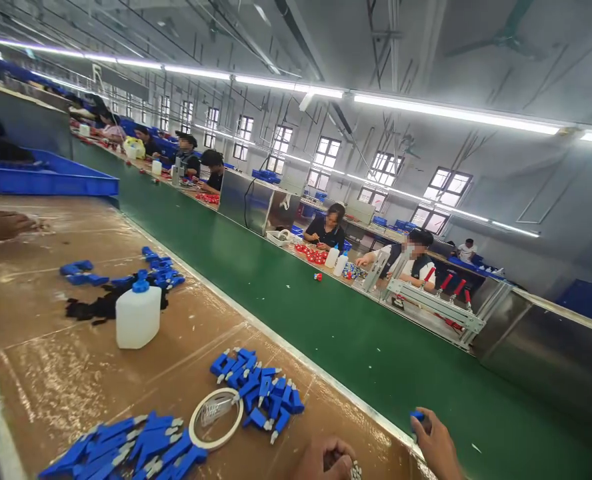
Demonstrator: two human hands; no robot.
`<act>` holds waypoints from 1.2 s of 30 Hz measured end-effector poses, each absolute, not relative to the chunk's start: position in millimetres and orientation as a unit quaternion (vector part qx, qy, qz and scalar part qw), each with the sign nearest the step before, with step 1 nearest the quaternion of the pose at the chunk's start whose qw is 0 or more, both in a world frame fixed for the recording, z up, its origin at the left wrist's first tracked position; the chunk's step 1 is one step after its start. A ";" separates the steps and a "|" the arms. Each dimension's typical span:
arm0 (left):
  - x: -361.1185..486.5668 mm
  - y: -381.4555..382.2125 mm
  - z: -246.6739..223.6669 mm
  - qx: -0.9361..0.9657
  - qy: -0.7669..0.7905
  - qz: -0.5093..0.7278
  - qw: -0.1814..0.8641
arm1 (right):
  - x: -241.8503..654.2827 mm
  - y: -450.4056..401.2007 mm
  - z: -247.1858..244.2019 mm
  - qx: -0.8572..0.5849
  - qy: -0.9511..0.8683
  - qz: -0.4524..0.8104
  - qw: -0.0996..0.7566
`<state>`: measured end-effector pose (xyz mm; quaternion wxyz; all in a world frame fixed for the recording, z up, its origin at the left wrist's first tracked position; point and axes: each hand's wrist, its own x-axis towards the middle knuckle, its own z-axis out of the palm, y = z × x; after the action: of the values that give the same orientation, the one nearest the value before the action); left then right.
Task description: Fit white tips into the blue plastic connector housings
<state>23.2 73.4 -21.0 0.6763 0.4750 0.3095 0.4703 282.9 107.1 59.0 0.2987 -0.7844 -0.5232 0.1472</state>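
Note:
My right hand [439,443] pinches a small blue plastic piece [417,415] over the near edge of the green belt. On the tabletop, my left hand [327,459] has its fingers curled inward; whatever may be in them is hidden. Small white pieces [357,471] lie beside its fingertips, partly cut off by the frame. Left of that hand is a pile of blue plastic parts with pale tips [269,390]. A cream-coloured ring, like a tape roll [192,427], touches this pile, and a clear item [216,410] lies inside it. Another heap of similar blue parts [131,450] fills the bottom left.
A white bottle with a blue cap [139,320] stands near black pieces [89,309] and more blue parts [163,270]. Another person's hand [3,225] rests at far left, below a blue tray [59,185]. Across the green belt [296,300], several people work beside a metal fixture [433,303].

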 end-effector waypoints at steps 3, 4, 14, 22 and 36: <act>28.7 67.5 -17.5 0.443 0.266 0.436 0.737 | 239.4 68.1 34.5 -0.704 -0.541 0.251 0.385; 29.0 63.3 -15.3 0.434 0.248 0.422 0.756 | 223.2 51.8 27.5 -0.652 -0.517 0.324 0.450; 13.8 29.6 -6.5 0.379 0.138 0.313 0.860 | 173.3 -28.5 23.7 -0.505 -0.414 0.525 0.546; 10.8 23.0 -11.6 0.343 0.171 0.274 0.882 | 173.6 -35.7 7.0 -0.529 -0.394 0.522 0.541; -2.5 30.8 2.3 0.276 0.202 0.292 0.893 | 185.3 -108.8 -16.2 -0.589 -0.501 0.481 0.413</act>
<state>-2.5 30.8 2.3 0.8932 0.2758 0.2016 0.2922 185.3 -108.8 -16.2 0.4128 -0.5892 -0.5012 0.4809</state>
